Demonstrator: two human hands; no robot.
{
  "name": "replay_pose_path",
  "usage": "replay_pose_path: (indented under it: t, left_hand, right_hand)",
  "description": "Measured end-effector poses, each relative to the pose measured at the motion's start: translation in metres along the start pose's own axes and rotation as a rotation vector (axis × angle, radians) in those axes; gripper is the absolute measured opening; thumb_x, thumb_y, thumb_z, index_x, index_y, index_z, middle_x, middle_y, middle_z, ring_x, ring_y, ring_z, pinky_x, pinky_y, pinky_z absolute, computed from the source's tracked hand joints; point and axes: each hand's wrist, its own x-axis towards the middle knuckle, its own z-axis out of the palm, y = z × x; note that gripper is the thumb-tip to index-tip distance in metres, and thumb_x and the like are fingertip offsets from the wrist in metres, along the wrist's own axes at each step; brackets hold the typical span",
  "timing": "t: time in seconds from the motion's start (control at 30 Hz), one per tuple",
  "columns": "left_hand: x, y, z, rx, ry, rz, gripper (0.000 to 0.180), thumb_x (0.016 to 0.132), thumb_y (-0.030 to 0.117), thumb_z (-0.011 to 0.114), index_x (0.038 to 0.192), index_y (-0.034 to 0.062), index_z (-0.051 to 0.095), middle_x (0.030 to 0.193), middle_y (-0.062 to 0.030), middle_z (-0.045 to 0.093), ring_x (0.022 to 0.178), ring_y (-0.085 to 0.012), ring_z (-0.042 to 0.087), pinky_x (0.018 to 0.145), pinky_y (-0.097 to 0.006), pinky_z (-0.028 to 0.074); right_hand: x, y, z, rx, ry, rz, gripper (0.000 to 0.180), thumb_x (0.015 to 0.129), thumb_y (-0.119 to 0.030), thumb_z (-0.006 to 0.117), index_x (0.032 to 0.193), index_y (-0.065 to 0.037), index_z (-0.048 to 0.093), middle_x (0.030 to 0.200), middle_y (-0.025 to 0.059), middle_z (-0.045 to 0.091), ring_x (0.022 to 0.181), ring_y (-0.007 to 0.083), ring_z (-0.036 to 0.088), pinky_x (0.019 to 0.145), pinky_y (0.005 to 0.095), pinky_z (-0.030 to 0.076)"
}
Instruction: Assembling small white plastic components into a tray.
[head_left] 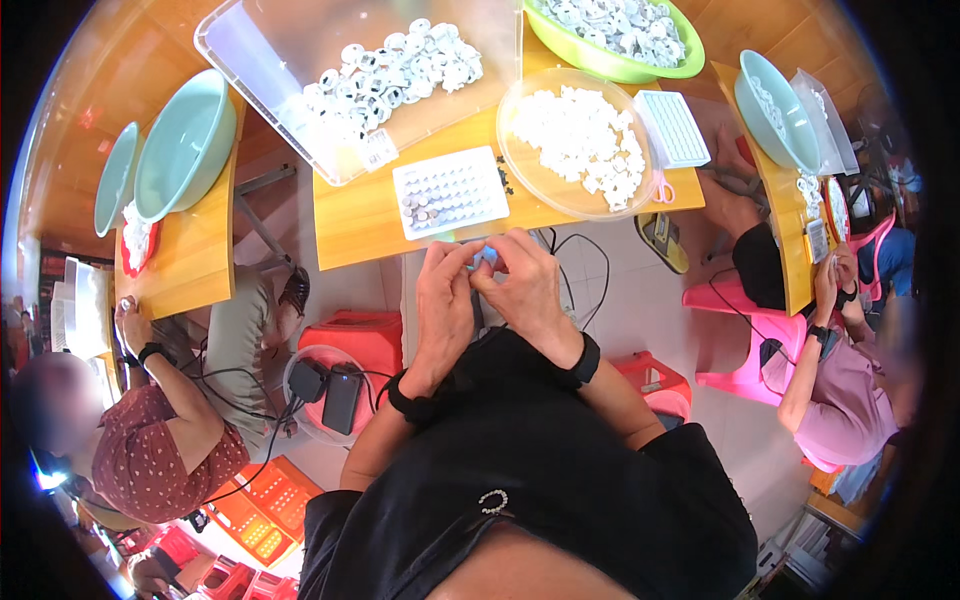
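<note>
In front of my body, just off the table's near edge, my left hand (445,305) and my right hand (525,290) meet. Both pinch a small light-blue piece (487,256) between fingertips and thumbs; its exact kind is too small to make out. Right beyond them on the table lies a white tray (466,172) with rows of small round hollows, and several dark round pieces (420,212) sit at its left end. A clear round tray (570,208) with a heap of small white plastic parts (585,140) stands to its right. Small black bits (504,176) lie between the two trays.
A clear bin (240,50) of white round parts stands at the back, beside a lime-green basin (694,62) of white pieces. Pink scissors (663,188) lie by a pale-green rack (675,130). People sit at side tables left and right. Cables (590,270) hang below the table.
</note>
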Motion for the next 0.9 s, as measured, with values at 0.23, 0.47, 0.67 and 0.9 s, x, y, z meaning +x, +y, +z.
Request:
replay_pose_path:
  t: [0.23,0.47,0.67,0.9]
  left_hand:
    - [0.002,-0.005,-0.002,-0.162,0.01,-0.059,0.03,0.082,-0.007,0.046,0.106,-0.0002,0.062,0.094,-0.0045,0.051,0.088,-0.0129,0.052,0.078,-0.023,0.041]
    - [0.004,-0.009,-0.008,-0.458,0.049,-0.157,0.025,0.082,-0.006,0.051,0.104,-0.001,0.061,0.092,-0.0038,0.048,0.078,-0.009,0.05,0.065,-0.02,0.042]
    - [0.005,-0.007,-0.005,-0.415,0.103,-0.214,0.019,0.079,-0.002,0.06,0.098,-0.0015,0.06,0.08,-0.0014,0.055,0.075,-0.0072,0.052,0.064,-0.02,0.043]
    - [0.008,-0.013,-0.004,-0.431,0.125,-0.173,0.014,0.079,-0.005,0.059,0.093,-0.0013,0.06,0.08,-0.0003,0.054,0.072,-0.0055,0.05,0.064,-0.019,0.041]
  right_hand:
    - [0.003,-0.004,-0.002,0.029,0.036,-0.01,0.023,0.065,0.0,0.064,0.086,-0.002,0.057,0.077,0.0124,0.054,0.063,0.032,0.058,0.05,0.0384,0.047]
    - [0.01,-0.007,-0.008,0.312,-0.095,0.139,0.022,0.073,0.007,0.064,0.094,0.002,0.063,0.086,0.0091,0.059,0.072,0.016,0.063,0.063,0.0237,0.053]
    - [0.007,-0.004,-0.009,0.435,-0.071,0.222,0.019,0.073,0.007,0.063,0.091,0.003,0.062,0.083,0.0104,0.059,0.068,0.0168,0.062,0.058,0.0255,0.051]
    - [0.009,-0.004,-0.006,0.414,-0.088,0.206,0.02,0.072,0.007,0.064,0.091,0.002,0.061,0.083,0.0088,0.059,0.074,0.0152,0.063,0.063,0.0238,0.052]
